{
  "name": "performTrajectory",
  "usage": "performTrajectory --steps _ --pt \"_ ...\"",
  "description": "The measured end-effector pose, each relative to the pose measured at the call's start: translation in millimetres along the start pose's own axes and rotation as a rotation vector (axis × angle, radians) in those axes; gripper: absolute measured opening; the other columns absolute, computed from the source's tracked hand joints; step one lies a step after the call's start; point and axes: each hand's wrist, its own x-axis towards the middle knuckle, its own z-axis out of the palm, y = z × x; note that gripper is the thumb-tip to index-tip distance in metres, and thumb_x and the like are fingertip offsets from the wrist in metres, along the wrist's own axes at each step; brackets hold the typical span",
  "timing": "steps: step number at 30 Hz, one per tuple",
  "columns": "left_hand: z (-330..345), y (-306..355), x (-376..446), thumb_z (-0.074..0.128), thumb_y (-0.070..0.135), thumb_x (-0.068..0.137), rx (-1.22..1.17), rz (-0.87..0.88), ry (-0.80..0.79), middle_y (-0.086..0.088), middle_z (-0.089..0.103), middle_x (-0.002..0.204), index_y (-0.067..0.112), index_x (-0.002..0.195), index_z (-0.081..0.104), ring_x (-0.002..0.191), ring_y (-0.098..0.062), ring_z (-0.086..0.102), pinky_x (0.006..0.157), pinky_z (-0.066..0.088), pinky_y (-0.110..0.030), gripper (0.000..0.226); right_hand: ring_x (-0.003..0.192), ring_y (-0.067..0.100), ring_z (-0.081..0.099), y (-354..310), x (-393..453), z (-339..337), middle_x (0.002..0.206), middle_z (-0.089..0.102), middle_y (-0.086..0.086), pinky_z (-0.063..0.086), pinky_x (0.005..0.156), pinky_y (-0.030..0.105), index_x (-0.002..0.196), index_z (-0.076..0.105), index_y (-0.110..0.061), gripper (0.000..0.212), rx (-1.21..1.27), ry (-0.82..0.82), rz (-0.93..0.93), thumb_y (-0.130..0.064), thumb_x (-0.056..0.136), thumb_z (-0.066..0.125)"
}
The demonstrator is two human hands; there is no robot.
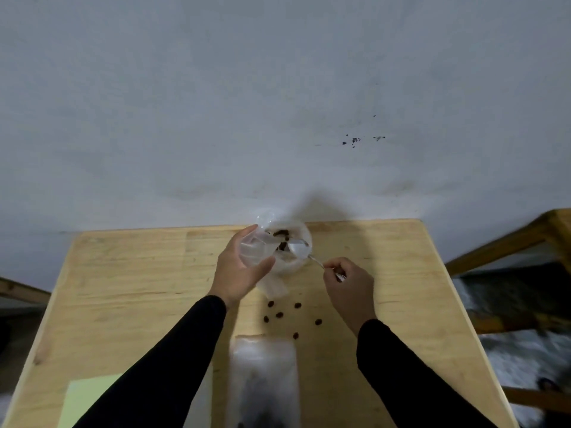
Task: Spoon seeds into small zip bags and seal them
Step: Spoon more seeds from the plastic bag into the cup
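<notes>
On the wooden bench, your left hand grips the flimsy, slippery zip bag over the bowl; your right hand pinches the spoon, seemingly tipping seeds in. Hold the bag's rim.

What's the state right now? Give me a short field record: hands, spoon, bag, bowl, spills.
left hand: holds the bag open over the bowl
right hand: pinches the spoon handle
spoon: head at the bag mouth, over the bowl
bowl: white, at the table's far edge, a few seeds inside
spills: loose seeds on the table, between the bowl and a flat bag
flat bag: lies near the table's front edge, contents blurred
seal: bag in the left-hand grip not yet sealed
</notes>
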Motion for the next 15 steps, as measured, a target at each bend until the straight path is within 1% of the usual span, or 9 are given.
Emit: performTrajectory --steps 1,3,5,6,8,9,11,13,15 --pt "0 1 3 0.076 0.056 0.061 0.005 0.005 -0.025 0.015 0.048 0.132 0.039 0.133 0.043 0.121 -0.006 0.048 0.099 0.044 -0.032 0.081 0.065 -0.004 0.051 -2 2 2 0.071 0.06 -0.005 0.036 0.059 -0.002 0.083 0.068 -0.008 0.01 -0.027 -0.015 0.009 -0.005 0.085 0.059" --pt "4 9 8 0.069 0.061 0.057 0.069 0.042 -0.045 0.025 0.048 0.124 0.032 0.132 0.047 0.113 0.007 0.048 0.093 0.043 -0.013 0.084 0.062 0.002 0.049 -5 6 5 0.069 0.058 -0.004 0.036 0.057 0.001 0.082 0.068 -0.009 0.01 -0.073 -0.039 0.036 -0.006 0.085 0.059" --pt "10 18 12 0.061 0.062 0.054 0.158 0.071 -0.044 0.025 0.048 0.117 0.026 0.13 0.049 0.103 0.009 0.047 0.078 0.036 0.003 0.086 0.061 0.005 0.049 -6 9 7 0.067 0.058 -0.004 0.037 0.055 0.003 0.082 0.068 -0.01 0.01 -0.103 -0.053 0.058 -0.008 0.084 0.058" --pt "13 20 14 0.059 0.062 0.053 0.181 0.078 -0.048 0.021 0.05 0.117 0.025 0.13 0.049 0.103 0.005 0.048 0.074 0.035 0.004 0.086 0.06 0.003 0.048 -6 10 7 0.065 0.057 -0.005 0.037 0.054 0.003 0.082 0.068 -0.01 0.01 -0.108 -0.064 0.067 -0.009 0.084 0.058" --pt "18 20 17 0.059 0.064 0.054 0.189 0.096 -0.061 0.014 0.055 0.12 0.024 0.13 0.049 0.106 -0.001 0.052 0.078 0.037 -0.003 0.086 0.058 0.002 0.048 -7 12 7 0.063 0.056 -0.009 0.038 0.052 0.004 0.082 0.068 -0.013 0.01 -0.109 -0.089 0.089 -0.01 0.084 0.058" --pt "19 19 19 0.059 0.065 0.054 0.182 0.1 -0.065 0.012 0.056 0.121 0.024 0.13 0.049 0.107 -0.003 0.054 0.081 0.039 -0.008 0.086 0.057 0.002 0.048 -7 13 7 0.063 0.055 -0.01 0.038 0.05 0.006 0.082 0.068 -0.015 0.011 -0.107 -0.1 0.098 -0.011 0.084 0.058" --pt "20 17 21 0.058 0.065 0.055 0.169 0.093 -0.056 0.016 0.053 0.118 0.023 0.128 0.052 0.106 -0.001 0.053 0.08 0.039 -0.007 0.085 0.058 0.002 0.049 -6 16 6 0.063 0.056 -0.012 0.036 0.051 0.009 0.082 0.068 -0.017 0.011 -0.086 -0.122 0.129 -0.014 0.085 0.058" --pt "19 13 24 0.064 0.057 0.058 0.132 0.069 -0.037 0.017 0.052 0.118 0.02 0.125 0.056 0.105 -0.001 0.056 0.076 0.041 -0.003 0.077 0.059 0.007 0.052 -3 20 4 0.065 0.06 -0.007 0.04 0.055 0.018 0.082 0.068 -0.016 0.01 0.001 -0.157 0.183 -0.017 0.085 0.06" --pt "18 10 25 0.068 0.05 0.059 0.085 0.047 -0.034 0.012 0.055 0.122 0.023 0.119 0.06 0.102 0.0 0.058 0.076 0.048 -0.009 0.067 0.058 0.015 0.053 -2 22 -3 0.068 0.064 0.006 0.042 0.051 0.025 0.082 0.069 -0.01 0.01 0.219 -0.215 0.229 -0.017 0.086 0.062"
